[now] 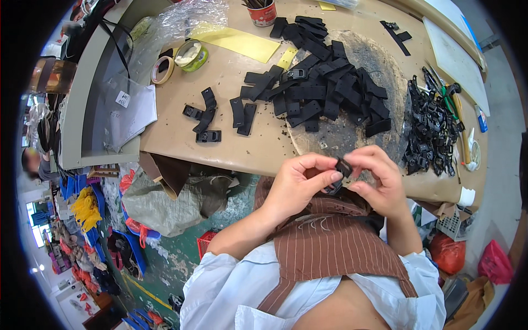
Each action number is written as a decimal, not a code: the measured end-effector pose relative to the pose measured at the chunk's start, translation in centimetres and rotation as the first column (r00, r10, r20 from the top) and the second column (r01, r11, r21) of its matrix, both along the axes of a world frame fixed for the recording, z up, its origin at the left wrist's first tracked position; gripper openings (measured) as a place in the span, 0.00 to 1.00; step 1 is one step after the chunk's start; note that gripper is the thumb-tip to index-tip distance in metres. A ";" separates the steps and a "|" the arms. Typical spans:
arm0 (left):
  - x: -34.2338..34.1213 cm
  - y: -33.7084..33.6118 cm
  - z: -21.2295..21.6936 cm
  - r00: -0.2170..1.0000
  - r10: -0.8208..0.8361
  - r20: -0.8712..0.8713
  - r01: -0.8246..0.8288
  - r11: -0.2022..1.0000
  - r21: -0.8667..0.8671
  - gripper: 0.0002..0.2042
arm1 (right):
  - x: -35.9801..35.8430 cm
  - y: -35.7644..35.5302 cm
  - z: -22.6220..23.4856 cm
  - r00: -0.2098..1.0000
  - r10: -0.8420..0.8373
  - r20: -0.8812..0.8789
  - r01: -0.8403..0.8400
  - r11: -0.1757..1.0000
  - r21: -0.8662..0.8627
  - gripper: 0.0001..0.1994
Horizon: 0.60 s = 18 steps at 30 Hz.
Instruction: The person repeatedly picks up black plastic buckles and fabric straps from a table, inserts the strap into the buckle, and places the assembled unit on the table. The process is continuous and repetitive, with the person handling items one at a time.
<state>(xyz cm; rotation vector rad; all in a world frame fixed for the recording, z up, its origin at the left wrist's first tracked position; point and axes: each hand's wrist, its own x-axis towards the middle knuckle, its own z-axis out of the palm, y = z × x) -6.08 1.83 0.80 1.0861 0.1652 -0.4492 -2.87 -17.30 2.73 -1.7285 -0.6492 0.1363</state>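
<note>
Across the upper half, a wide desk (187, 147) with a tan covering. Below, against the near edge, a brown striped apron (335, 247) over a pale blue shirt (220, 283). On the desk, a round board (390, 60), worn and darkly stained. Piled partly on this board and spilling past the left side, a heap of black straps (341, 91), many pierced with small holes. Below the desk on the left, a greyish sack (170, 203), crumpled. To the right of the board, a tangled heap of black buckles (432, 126), and just beside it a hammer (465, 129) with a wooden handle. Toward the far left of the desk, a long sheet of yellow paper (236, 43). In front of the apron, the left hand (302, 184), grip pinching a small black piece between thumb and forefinger. Facing it, the right hand (382, 181), curled close to the same piece; impossible to tell whether pinching or only near. Near the yellow paper, a green tape roll (191, 58), a red tin (262, 14) and a slimmer tan tape roll (154, 76). Left of the heap, two plain straps (237, 112) side by side, and farther left a buckled strap (208, 136). Smallest, between both hands at the desk's near edge, the black piece (344, 167), partly hidden by fingers.
</note>
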 end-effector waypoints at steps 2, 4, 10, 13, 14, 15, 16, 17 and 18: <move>-0.2 0.3 0.1 0.993 -0.074 0.089 0.065 0.993 0.098 0.07 | 0.7 -0.7 0.7 0.989 0.139 -0.050 -0.142 0.989 -0.050 0.18; -0.3 0.7 1.0 0.983 -0.150 0.105 0.125 0.969 0.214 0.05 | 0.8 -0.9 1.0 0.974 0.211 -0.081 -0.216 0.975 -0.053 0.16; -1.0 1.2 1.1 0.940 -0.322 0.115 0.253 0.881 0.400 0.05 | 0.8 -0.9 1.2 0.938 0.344 -0.045 -0.346 0.925 -0.154 0.16; -1.2 1.2 1.5 0.905 -0.414 0.096 0.317 0.808 0.496 0.06 | 0.4 -0.8 1.3 0.915 0.399 0.059 -0.376 0.898 -0.230 0.14; -1.4 1.1 1.3 0.900 -0.425 0.097 0.319 0.793 0.519 0.06 | 0.3 -0.7 1.4 0.908 0.415 0.060 -0.389 0.887 -0.250 0.13; -1.4 1.0 1.1 0.894 -0.437 0.096 0.321 0.777 0.541 0.06 | 0.2 -0.7 1.5 0.900 0.432 0.060 -0.402 0.875 -0.270 0.12; -1.4 0.9 0.8 0.891 -0.447 0.081 0.333 0.763 0.554 0.06 | 0.1 -0.7 1.3 0.896 0.440 0.061 -0.404 0.864 -0.302 0.10; -1.3 0.7 0.6 0.880 -0.472 0.064 0.359 0.746 0.561 0.06 | 0.1 -0.7 1.0 0.892 0.450 0.052 -0.415 0.859 -0.300 0.10; -1.0 0.7 0.4 0.868 -0.495 0.046 0.385 0.728 0.568 0.06 | 0.1 -0.7 0.7 0.887 0.459 0.043 -0.428 0.853 -0.298 0.09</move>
